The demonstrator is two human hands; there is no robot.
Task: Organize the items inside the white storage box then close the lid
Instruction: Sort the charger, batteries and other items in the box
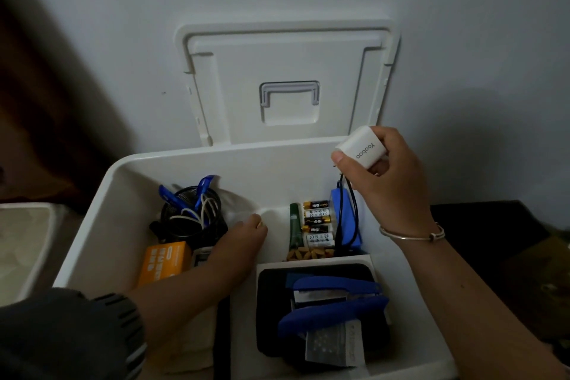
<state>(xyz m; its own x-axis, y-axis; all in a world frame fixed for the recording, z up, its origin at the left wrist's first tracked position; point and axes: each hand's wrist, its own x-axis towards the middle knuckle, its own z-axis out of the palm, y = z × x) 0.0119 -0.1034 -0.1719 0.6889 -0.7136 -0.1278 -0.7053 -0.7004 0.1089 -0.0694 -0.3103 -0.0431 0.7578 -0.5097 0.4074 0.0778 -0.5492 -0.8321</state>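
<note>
Charger (361, 149) sits pinched in the right hand (390, 177) above the back right corner of the white storage box (191, 170), over the batteries (317, 222); left hand (243, 241) lies lower, mid-box, grip unreadable.

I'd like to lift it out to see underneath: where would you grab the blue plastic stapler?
Come from above and pinch the blue plastic stapler across its narrow middle; it lies flat and long on the black pouch, and the white storage box walls block the sides.
</note>
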